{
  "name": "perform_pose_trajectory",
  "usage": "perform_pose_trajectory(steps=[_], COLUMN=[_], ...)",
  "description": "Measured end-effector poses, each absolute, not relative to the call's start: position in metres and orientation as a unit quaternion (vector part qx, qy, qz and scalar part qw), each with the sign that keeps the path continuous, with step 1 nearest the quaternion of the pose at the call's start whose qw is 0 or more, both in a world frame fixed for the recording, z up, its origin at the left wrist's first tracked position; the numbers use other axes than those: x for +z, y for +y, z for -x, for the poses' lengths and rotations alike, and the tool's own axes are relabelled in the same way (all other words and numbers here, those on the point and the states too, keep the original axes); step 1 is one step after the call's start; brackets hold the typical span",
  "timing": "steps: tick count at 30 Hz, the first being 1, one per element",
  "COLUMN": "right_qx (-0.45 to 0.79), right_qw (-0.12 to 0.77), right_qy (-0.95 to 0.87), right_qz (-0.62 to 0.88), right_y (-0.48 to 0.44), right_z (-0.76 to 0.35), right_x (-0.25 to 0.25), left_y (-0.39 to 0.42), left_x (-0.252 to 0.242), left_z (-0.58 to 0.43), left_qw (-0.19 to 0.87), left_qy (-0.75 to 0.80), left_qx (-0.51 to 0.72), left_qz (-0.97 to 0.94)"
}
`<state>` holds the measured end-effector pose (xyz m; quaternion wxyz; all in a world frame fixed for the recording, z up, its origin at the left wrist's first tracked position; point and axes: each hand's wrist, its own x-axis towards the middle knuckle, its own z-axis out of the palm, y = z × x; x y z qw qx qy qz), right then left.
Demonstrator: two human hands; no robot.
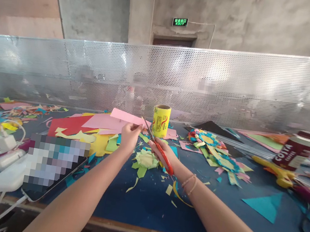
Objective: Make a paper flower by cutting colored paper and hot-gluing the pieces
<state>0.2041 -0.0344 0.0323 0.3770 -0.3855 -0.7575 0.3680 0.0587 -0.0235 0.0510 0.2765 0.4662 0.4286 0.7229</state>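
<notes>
A strip of pink paper [125, 116] is pinched in my left hand [130, 135], its long end sticking out to the left. My right hand [163, 153] grips scissors with red-orange handles [166, 160]. Their blades point up and left, right by the strip's right end; whether they are cutting into it I cannot tell. Below the hands lies a light green paper flower [146, 158]. Just behind them a yellow tape roll [160, 122] stands upright. Red paper [66, 124] and yellow paper [103, 145] lie left of my left hand.
A phone [54, 170] on a cable and a white power bank [9, 176] lie front left. Paper rosettes [220, 155], a blue paper triangle [265, 205], a yellow-handled tool [277, 171] and a Costa bottle [297, 151] are rightward. A perforated metal panel [179, 80] rises behind.
</notes>
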Motion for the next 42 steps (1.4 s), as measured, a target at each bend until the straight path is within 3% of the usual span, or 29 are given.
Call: perform_pose_trajectory(steps=[42], right_qx=[0.222], right_qw=[0.382], right_qy=[-0.788], right_qz=[0.428], right_y=[-0.039], right_z=[-0.202], right_x=[0.037], left_y=[-0.021], left_x=[0.052], left_z=[-0.063], left_qw=[0.385], left_qy=[0.311], left_qx=[0.758], left_qz=[-0.425])
